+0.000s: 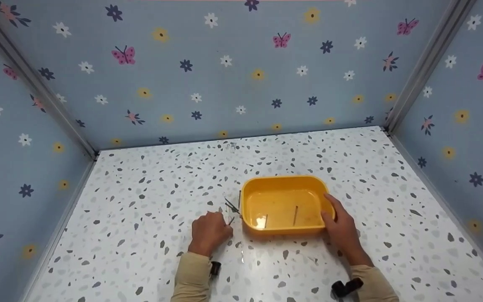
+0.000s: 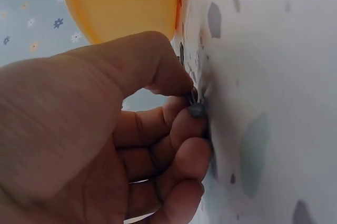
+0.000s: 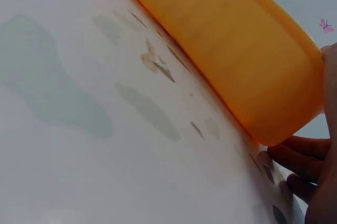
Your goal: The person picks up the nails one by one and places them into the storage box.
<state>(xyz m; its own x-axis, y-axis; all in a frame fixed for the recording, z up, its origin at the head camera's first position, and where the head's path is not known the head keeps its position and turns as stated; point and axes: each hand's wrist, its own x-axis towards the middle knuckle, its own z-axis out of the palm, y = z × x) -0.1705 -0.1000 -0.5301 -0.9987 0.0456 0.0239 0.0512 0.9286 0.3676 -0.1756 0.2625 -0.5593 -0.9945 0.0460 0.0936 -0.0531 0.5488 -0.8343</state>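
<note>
A yellow rectangular plastic tray (image 1: 285, 229) stands on the speckled tabletop. My right hand (image 1: 344, 230) grips its right end, with the thumb over the rim and fingers along the outer wall. Two thin dark sticks lie inside, one thin stick (image 1: 295, 215) near the middle and another stick (image 1: 266, 221) further left. My left hand (image 1: 211, 230) is left of the tray, low over the tabletop. Its thumb and index finger pinch a thin dark stick (image 1: 231, 220), mostly hidden by the fingertips in the left wrist view. Several more thin dark sticks (image 1: 232, 205) lie beside the tray's left wall.
The white speckled tabletop (image 1: 162, 180) is bordered by blue panels (image 1: 233, 84) printed with flowers and butterflies, at the back and on both sides. Black devices are worn at both wrists, such as the right wrist mount (image 1: 346, 287).
</note>
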